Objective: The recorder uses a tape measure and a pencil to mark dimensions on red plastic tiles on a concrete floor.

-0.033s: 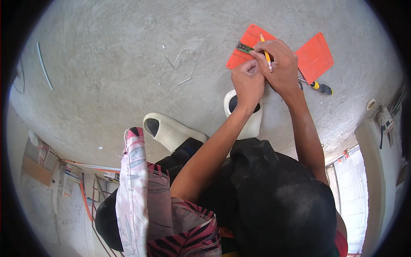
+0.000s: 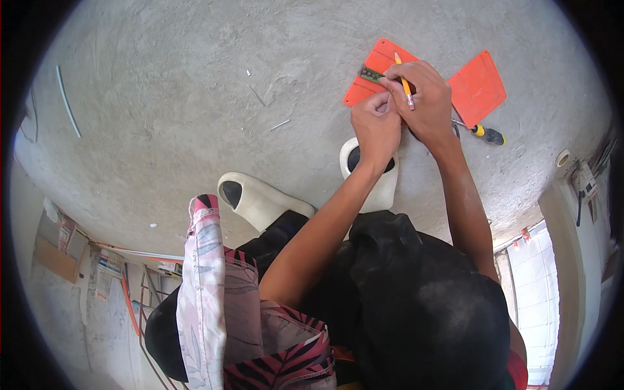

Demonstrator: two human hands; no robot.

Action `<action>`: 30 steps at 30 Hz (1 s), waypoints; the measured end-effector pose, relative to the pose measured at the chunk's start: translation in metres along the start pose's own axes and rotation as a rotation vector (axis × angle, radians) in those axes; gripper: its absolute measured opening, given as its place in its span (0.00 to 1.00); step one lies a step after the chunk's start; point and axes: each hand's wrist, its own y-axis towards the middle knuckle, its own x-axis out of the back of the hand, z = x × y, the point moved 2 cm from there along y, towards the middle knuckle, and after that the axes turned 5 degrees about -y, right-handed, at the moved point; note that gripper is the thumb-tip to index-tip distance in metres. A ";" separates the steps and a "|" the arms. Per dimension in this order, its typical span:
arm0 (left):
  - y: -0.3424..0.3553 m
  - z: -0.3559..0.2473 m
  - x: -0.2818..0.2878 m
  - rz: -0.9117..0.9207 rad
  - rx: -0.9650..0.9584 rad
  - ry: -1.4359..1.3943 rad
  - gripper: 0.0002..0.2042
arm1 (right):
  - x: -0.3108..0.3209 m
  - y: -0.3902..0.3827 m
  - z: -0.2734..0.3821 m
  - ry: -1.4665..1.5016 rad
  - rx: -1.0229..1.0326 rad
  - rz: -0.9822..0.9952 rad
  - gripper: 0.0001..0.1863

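My right hand is closed, with a yellow pencil tucked through its fingers, the point away from me and the eraser end nearer. Its thumb and fingertips meet at the near right end of a small green strip with dark round parts, perhaps a circuit board or terminal block. This strip lies on an orange-red plate with holed corners. Beside the right hand, my left hand has curled fingers pressed together at the plate's near edge; whatever they pinch is hidden.
To the right lie a second orange-red plate and a yellow-and-black-handled screwdriver. A tape roll is farther right. White shoes are below my hands. Scraps and a grey tube lie on the concrete floor.
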 end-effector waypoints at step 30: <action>0.000 -0.005 -0.006 0.002 0.051 -0.149 0.13 | 0.006 -0.005 0.002 0.431 -0.286 -0.063 0.09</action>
